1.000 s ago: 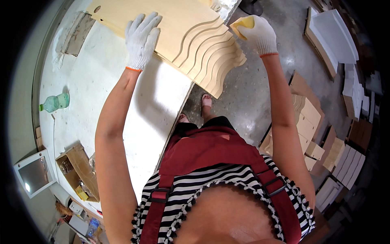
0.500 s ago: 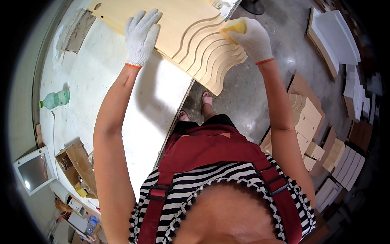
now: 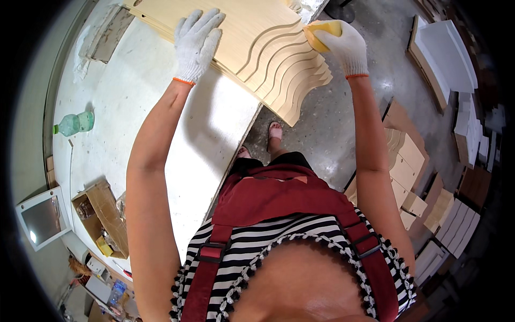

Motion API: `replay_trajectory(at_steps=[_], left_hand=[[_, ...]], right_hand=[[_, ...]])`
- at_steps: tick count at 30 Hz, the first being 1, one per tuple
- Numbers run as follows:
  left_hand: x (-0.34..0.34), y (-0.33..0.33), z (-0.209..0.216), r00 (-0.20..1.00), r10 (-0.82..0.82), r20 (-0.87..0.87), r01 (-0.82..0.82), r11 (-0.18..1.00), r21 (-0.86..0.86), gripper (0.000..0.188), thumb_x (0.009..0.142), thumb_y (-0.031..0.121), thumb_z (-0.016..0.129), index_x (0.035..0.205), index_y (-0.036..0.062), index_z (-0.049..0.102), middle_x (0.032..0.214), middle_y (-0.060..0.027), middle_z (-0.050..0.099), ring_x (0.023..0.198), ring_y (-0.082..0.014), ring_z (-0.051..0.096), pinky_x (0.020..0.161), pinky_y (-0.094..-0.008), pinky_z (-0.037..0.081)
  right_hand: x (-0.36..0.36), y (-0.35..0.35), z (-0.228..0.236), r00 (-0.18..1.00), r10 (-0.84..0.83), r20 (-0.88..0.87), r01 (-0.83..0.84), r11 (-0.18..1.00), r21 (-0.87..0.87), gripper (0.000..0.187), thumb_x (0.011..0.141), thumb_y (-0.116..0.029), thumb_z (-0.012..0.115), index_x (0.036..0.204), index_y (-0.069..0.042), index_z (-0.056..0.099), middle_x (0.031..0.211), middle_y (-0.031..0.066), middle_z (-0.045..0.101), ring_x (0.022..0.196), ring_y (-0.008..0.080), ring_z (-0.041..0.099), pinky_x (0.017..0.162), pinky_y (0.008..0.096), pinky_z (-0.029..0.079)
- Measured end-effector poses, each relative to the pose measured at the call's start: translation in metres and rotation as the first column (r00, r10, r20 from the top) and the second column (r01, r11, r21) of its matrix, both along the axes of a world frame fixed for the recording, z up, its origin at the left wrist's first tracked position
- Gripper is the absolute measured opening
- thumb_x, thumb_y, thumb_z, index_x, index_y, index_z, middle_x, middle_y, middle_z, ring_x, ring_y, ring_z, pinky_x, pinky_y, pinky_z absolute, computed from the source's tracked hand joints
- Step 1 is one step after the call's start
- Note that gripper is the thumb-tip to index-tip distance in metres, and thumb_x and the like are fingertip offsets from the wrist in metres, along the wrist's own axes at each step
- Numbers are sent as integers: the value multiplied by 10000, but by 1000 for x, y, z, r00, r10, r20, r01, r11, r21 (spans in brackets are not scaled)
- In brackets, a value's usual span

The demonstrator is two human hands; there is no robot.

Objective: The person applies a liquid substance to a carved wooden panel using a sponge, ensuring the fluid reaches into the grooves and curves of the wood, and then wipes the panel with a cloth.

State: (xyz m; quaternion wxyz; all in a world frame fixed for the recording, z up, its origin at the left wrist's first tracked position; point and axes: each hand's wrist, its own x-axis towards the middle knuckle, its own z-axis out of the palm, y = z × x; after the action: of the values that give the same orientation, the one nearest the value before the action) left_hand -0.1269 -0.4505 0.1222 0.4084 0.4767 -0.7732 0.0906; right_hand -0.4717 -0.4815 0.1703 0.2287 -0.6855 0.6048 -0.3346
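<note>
A stack of pale wooden panels (image 3: pixel 247 32) with wavy cut ends lies on the white table, its wavy ends reaching past the table's edge. My left hand (image 3: pixel 196 43), in a white knit glove with an orange cuff, rests flat on the top panel, fingers stretched out. In my gloved right hand (image 3: pixel 348 48) is a yellow sponge-like block (image 3: pixel 324 35), gripped between thumb and fingers. The block touches the wavy edge of the upper panels at their far right corner. Part of it is hidden by the glove.
On the white table (image 3: pixel 145 118) stand a green plastic bottle (image 3: pixel 75 123) lying on its side and an open cardboard box (image 3: pixel 102 214). Wooden panels (image 3: pixel 405 155) and white boards (image 3: pixel 445 53) are stacked at the right on the grey floor (image 3: pixel 332 129).
Both hands appear slightly farther right, and the panels and table have shifted the same way in the picture. The right hand keeps the yellow block against the wavy edge.
</note>
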Motion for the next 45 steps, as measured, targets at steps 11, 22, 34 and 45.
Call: replay_trajectory(at_steps=[11, 22, 34, 45], left_hand=[[-6, 12, 13, 1000, -16, -9, 17, 997, 78, 358, 992, 263, 517, 1257, 93, 685, 1358, -88, 631, 1265, -361, 503, 1100, -459, 327], [-6, 18, 17, 1000, 9, -12, -7, 987, 162, 350, 991, 244, 525, 1267, 84, 671, 1369, -118, 614, 1300, -384, 480, 1144, -486, 294], [-1, 15, 5, 999, 27, -30, -19, 976, 217, 359, 1004, 234, 504, 1300, 86, 642, 1390, -144, 587, 1343, -410, 446, 1180, -529, 264], [-3, 16, 7, 997, 7, -73, 8, 979, 202, 358, 990, 222, 513, 1289, 80, 647, 1385, -146, 589, 1332, -415, 451, 1178, -542, 253]], right_hand=[[41, 7, 12, 954, 27, -299, -40, 998, -38, 420, 781, -399, 735, 970, -24, 741, 858, 162, 737, 830, 291, 721, 750, 363, 542], [81, 29, 10, 909, 150, -389, -170, 985, -17, 481, 763, -431, 747, 989, -7, 712, 927, 202, 720, 878, 342, 704, 773, 403, 548], [103, 88, 25, 831, 430, -353, -433, 898, 75, 411, 763, -352, 772, 964, -5, 683, 900, 179, 692, 802, 354, 675, 709, 401, 543], [73, 70, 32, 952, 264, -155, -246, 961, 123, 417, 796, -331, 758, 1061, -15, 702, 913, 147, 702, 827, 267, 699, 769, 353, 547]])
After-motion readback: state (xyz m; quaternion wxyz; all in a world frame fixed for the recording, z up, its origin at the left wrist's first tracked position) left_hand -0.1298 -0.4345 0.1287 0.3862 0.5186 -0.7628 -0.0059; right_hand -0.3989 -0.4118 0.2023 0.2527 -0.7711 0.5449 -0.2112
